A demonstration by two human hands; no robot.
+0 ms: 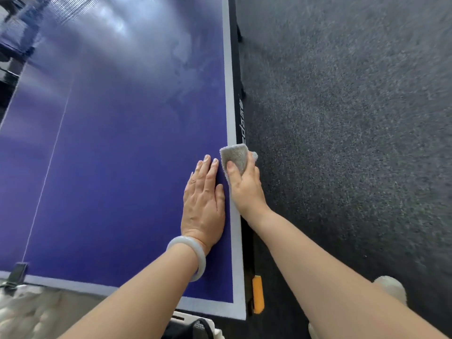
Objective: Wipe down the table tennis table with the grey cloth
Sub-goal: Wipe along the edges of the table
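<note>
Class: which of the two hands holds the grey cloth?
The right hand grips the grey cloth at the white side edge of the table; the left hand, wearing a pale bangle, lies flat on the blue top.

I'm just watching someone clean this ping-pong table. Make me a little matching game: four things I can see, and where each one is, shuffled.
Things:
1. grey cloth
2. left hand
3. pale bangle
4. orange piece

Places:
A. round the left wrist
B. low at the side of the table, near its corner
C. flat on the blue top
D. gripped by the right hand at the white edge line

Pairs: 1-D, 2-C, 3-A, 4-B.
</note>
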